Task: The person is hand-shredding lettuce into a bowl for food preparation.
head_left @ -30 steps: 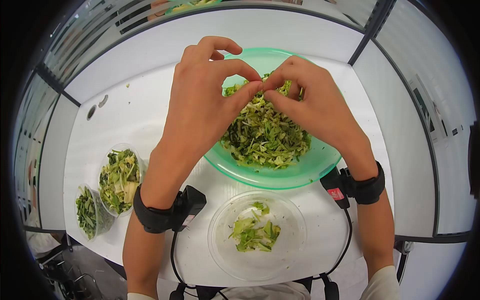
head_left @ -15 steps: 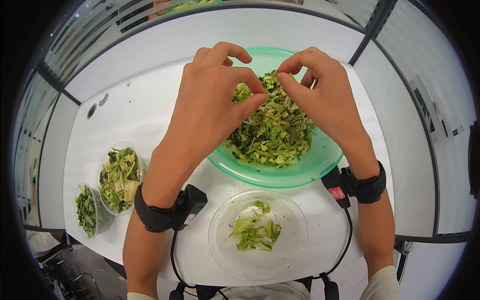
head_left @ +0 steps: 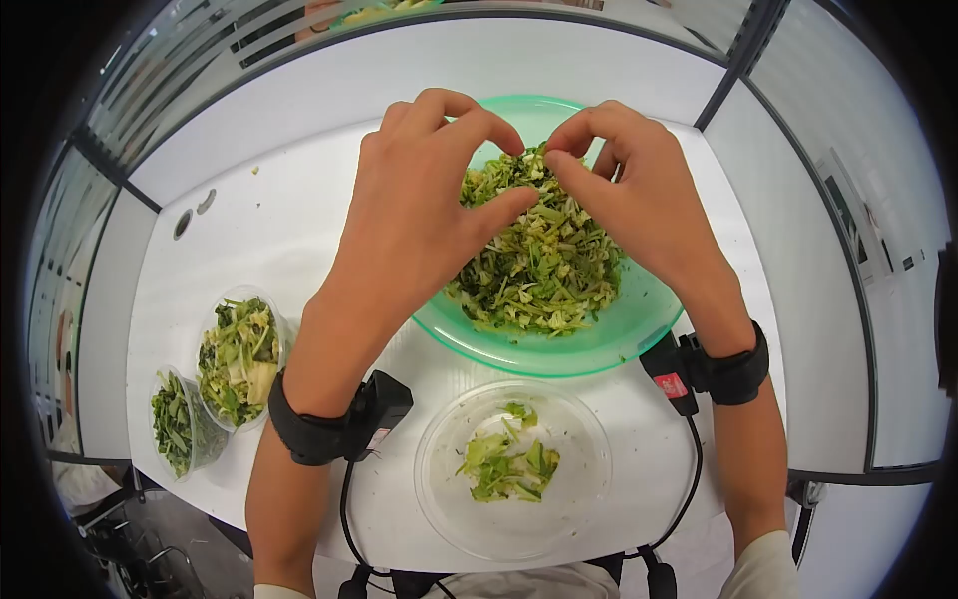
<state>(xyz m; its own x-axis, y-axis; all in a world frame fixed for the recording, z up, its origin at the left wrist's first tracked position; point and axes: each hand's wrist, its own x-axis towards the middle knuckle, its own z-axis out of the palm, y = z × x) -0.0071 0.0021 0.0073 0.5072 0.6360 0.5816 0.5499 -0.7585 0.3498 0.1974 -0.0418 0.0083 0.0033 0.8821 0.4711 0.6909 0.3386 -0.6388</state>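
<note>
Chopped leafy greens (head_left: 544,265) lie heaped in a wide green translucent bowl (head_left: 559,357). Over the bowl's left side is my left hand (head_left: 424,185), its thumb and index finger apart and nothing seen between them. My right hand (head_left: 629,190) is above the heap's far right part, thumb and index fingertip brought together in a pinch. Whatever sits in that pinch, if anything, is too small to make out. Nearer to me, a clear round container (head_left: 436,499) holds a few pale green leaf pieces (head_left: 509,464).
Two clear tubs of greens stand at the left, one with mixed leaves (head_left: 239,359) and one with darker leaves (head_left: 178,424). Black wrist devices (head_left: 344,419) with cables are strapped to both wrists. White partitions (head_left: 399,60) border the table.
My left index finger has lifted away from the thumb, widening the gap. The right hand's pinch has shifted slightly left and down. The containers look the same.
</note>
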